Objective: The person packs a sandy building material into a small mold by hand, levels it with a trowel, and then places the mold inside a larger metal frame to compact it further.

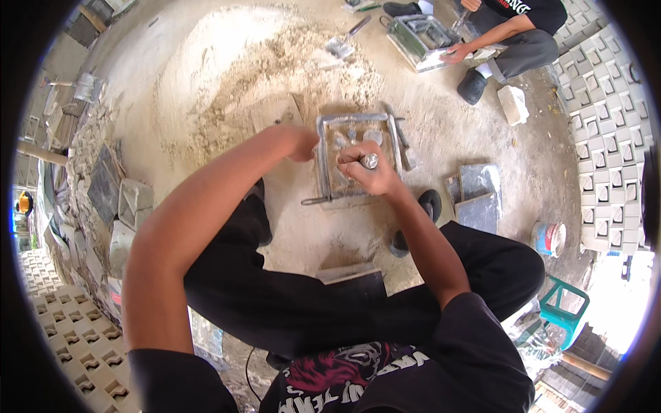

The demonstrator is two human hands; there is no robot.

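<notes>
A rectangular metal frame (321, 165) packed with sand lies on the ground in front of me, with several round grey shapes (372, 135) set in the sand. Over its right half my right hand (375, 175) is closed around an upright tool (370, 161). Only the tool's shiny rounded end shows above the fist; its lower part is hidden. My left hand (301, 143) is at the frame's left rim, its fingers curled and slightly blurred. What those fingers hold, if anything, is hidden.
A large sand pile (227, 82) spreads beyond the frame, with a trowel (339, 47) on it. At the far right a co-worker's hand (456, 53) touches another frame (420, 43). Dark boards (478, 199), a bucket (549, 239) and a green stool (564, 313) stand to my right.
</notes>
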